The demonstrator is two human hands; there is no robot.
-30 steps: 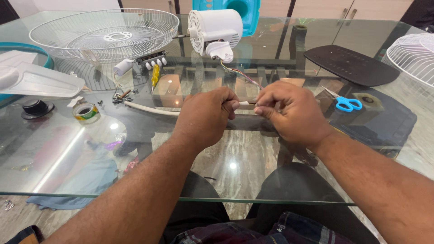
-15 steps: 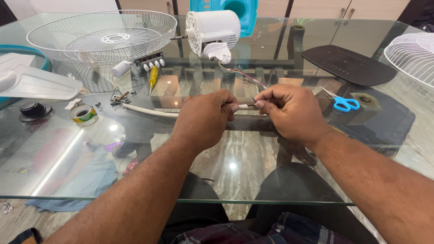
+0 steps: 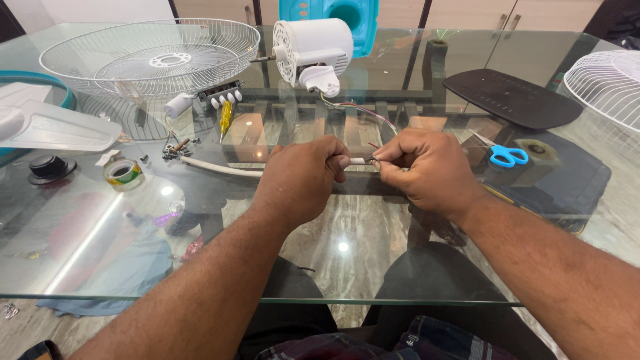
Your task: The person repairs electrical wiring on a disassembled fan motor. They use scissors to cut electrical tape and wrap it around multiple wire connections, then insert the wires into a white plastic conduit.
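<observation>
No packages, signs or screens show; the one label is a green-and-yellow band round the tape roll (image 3: 124, 173), well left of the left hand (image 3: 303, 179).

Above a glass table (image 3: 100, 253), the left hand (image 3: 303, 177) pinches a white sheathed cable (image 3: 220, 168) at its end, while the right hand (image 3: 427, 167) grips the thin coloured wires (image 3: 363, 110) leading far to a white fan motor housing (image 3: 313, 43). Blue-handled scissors (image 3: 508, 156) lie right; a white wire fan guard (image 3: 150, 57) sits far left.
</observation>
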